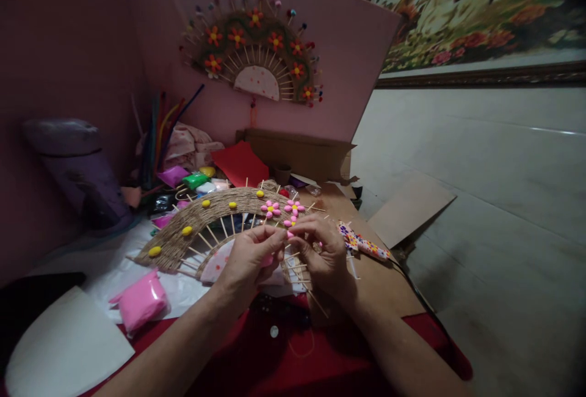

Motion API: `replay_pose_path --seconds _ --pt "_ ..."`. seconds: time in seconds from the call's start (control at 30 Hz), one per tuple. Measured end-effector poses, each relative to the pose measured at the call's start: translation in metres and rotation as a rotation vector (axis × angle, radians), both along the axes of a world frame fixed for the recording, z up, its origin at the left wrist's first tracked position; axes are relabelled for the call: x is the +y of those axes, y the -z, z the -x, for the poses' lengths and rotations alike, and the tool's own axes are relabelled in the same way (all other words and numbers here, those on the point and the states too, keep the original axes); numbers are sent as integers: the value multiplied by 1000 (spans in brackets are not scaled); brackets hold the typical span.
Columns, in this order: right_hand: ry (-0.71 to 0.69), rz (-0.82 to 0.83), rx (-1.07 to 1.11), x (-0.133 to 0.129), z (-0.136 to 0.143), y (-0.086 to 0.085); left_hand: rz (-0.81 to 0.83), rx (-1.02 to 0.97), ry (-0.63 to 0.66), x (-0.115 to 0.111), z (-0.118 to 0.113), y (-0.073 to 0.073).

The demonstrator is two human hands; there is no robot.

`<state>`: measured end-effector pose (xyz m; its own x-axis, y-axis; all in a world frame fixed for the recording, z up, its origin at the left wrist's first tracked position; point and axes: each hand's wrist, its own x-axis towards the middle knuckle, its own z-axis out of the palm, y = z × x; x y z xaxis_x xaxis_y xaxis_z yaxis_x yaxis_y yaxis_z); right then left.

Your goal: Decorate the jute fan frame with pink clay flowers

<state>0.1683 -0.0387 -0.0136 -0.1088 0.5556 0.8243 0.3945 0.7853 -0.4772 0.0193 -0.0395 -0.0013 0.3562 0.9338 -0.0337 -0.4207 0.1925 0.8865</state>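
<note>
A fan-shaped piece (174, 226) of woven twine and thin sticks lies across the table, with several yellow dots and pink flowers (270, 209) on its band. Over its right part my left hand (256, 256) and my right hand (325, 256) meet at the fingertips. Between them is a small bit of pink clay (290, 234), pinched by both hands. More pink shows under the curled fingers of my left hand. The part of the fan behind my hands is hidden.
A bag of pink clay (141, 300) lies at the left on white plastic. Behind the fan are colored clay packs (196, 179) and red paper (242, 163). Patterned scissors-like item (366, 244) rests on cardboard (389, 287) at the right. A finished fan (256, 49) hangs above.
</note>
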Motion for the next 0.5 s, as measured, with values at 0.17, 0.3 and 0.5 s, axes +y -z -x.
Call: replay_pose_path --seconds 0.17,0.3,0.5 --pt "12 -9 -2 0 0 0 6 5 -14 0 0 0" --pt "-10 22 2 0 0 0 6 17 -17 0 0 0" --pt "16 16 3 1 0 2 2 44 -51 0 0 -2"
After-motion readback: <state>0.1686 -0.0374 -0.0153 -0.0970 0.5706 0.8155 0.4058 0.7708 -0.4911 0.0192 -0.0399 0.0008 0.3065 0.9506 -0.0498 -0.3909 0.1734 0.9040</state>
